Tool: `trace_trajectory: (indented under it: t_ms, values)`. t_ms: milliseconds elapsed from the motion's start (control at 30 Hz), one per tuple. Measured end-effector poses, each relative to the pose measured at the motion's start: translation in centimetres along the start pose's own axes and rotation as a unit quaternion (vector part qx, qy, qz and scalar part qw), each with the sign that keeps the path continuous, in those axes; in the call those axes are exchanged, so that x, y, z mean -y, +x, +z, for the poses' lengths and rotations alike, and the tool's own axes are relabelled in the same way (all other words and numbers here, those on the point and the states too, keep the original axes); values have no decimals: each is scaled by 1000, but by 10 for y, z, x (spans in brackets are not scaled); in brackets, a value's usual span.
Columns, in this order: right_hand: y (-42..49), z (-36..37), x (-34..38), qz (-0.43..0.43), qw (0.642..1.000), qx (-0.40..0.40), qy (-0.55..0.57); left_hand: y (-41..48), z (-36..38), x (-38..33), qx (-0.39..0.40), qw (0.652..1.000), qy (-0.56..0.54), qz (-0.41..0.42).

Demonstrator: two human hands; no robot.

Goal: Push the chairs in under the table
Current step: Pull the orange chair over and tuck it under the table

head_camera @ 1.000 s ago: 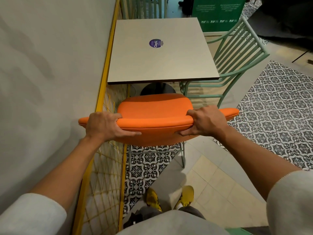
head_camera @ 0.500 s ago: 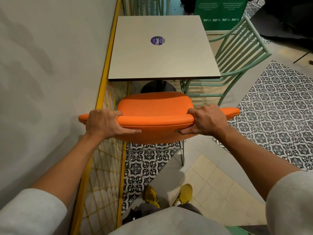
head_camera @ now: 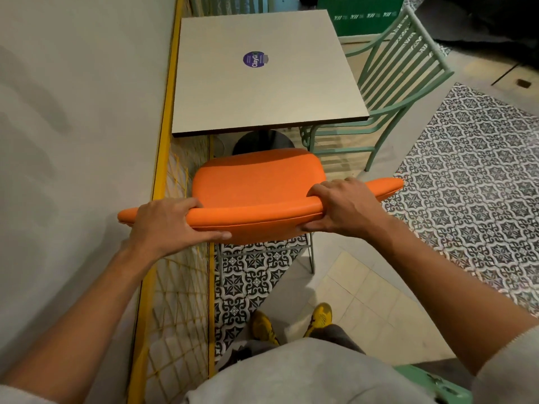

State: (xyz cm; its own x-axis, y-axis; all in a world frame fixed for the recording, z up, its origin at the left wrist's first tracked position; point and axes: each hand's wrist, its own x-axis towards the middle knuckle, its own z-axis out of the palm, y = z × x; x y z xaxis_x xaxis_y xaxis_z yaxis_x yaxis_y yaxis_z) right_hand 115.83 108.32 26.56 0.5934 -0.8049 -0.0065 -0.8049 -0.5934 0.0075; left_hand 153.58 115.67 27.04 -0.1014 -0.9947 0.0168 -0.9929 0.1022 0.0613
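Purple round sticker (head_camera: 255,59); yellow mesh railing (head_camera: 178,287); green sign (head_camera: 361,13); patterned floor tiles (head_camera: 472,182).

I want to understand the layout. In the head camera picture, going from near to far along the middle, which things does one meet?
Yellow shoes → orange chair held at its backrest by left hand and right hand → black table base → table → purple sticker.

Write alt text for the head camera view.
Both hands, left hand and right hand, grip the backrest of an orange chair facing a square table, its seat not yet under it. A green metal chair stands at the table's right side.
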Motion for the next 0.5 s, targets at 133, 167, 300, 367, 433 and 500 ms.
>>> trace_trajectory:
  t_ms: [133, 167, 300, 367, 433, 500]
  values:
    - [-15, -6, -16, 34, 999, 6, 5, 12, -13, -16, 34, 998, -12, 44]
    - [-21, -9, -24, 49, 999, 8, 6, 17, -16, -27, 38, 997, -13, 62]
    - [-50, -17, -60, 111, 993, 0, 37, 37, -18, -91, 62, 989, -20, 134]
    - [-66, -18, -84, 147, 987, 0, 60, 54, -13, -134, 67, 982, -22, 175]
    - [-81, -14, -105, 192, 978, 17, 78, 71, -9, -174, 73, 976, -33, 202]
    - [-101, -7, -136, 235, 966, 58, 88, 92, -4, -219, 82, 971, -43, 219]
